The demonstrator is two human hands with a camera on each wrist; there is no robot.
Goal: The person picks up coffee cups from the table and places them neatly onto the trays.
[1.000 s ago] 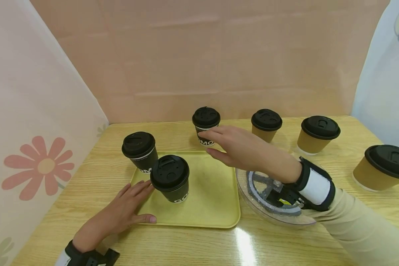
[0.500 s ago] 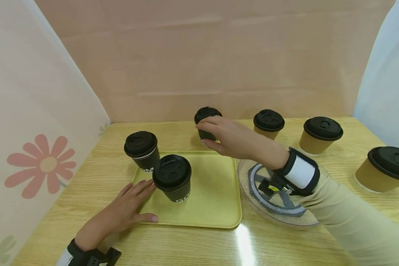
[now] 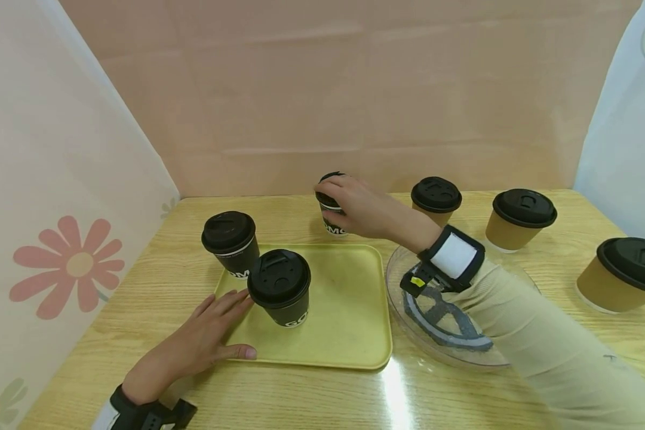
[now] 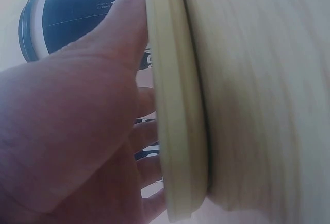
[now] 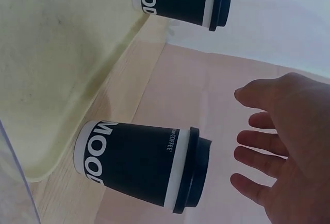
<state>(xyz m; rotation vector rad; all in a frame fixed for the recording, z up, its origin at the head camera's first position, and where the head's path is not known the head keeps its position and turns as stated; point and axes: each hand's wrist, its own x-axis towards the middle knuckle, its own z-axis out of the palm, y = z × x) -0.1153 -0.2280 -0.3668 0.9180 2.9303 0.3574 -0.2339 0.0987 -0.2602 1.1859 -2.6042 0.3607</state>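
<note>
My left hand (image 3: 204, 340) rests along the left part of a yellow tray (image 3: 349, 310), fingers extended and thumb at the front rim. Just beside its fingertips, a black lidded paper coffee cup (image 3: 279, 289) stands upright on the tray. Another black coffee cup (image 3: 230, 242) is at the tray's back left corner. Beyond the tray, my right hand (image 3: 362, 206) reaches over a third black coffee cup (image 3: 334, 229). The right wrist view shows a gap between its loosely bent fingers (image 5: 263, 141) and that cup's lid (image 5: 193, 170).
Brown coffee cups with black lids (image 3: 436, 194) (image 3: 521, 218) (image 3: 623, 275) stand at the right. Under my right forearm lies a round clear plastic dish (image 3: 403, 322) with a grey spoked shape showing. A pinkish backdrop (image 3: 355, 89) rises behind the wooden table (image 3: 204, 397).
My right hand has moved from in front of the back cup up and over its lid, and the forearm has swung left. The left hand stays on the tray.
</note>
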